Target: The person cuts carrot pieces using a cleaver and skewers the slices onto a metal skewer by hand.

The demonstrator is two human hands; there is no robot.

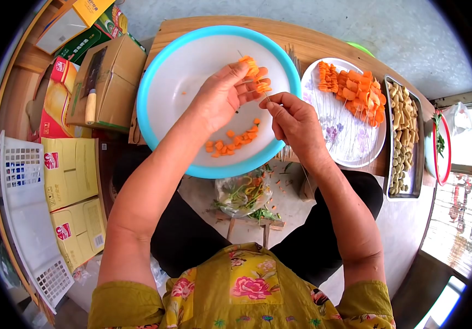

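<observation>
Above a large white basin with a blue rim (pixel 147 104), both of my hands work on one thin metal skewer (pixel 267 96). My left hand (pixel 224 93) is closed around orange carrot slices (pixel 251 67) threaded on it, and the skewer's tip pokes out past the thumb. Thumb and forefinger of my right hand (pixel 296 122) pinch the skewer's other end. Loose carrot slices (pixel 235 143) lie in a curved row on the basin's near side. To the right, a white flowered plate (pixel 329 151) bears several skewers packed with carrot slices (pixel 359 93).
Bare skewers (pixel 292 57) lie between basin and plate. A metal tray (pixel 418 189) of skewered food stands at the table's right end. Cardboard boxes (pixel 118 82), one with a knife (pixel 91 98) against it, crowd the left. Below the basin is a plastic bag of vegetable scraps (pixel 244 194).
</observation>
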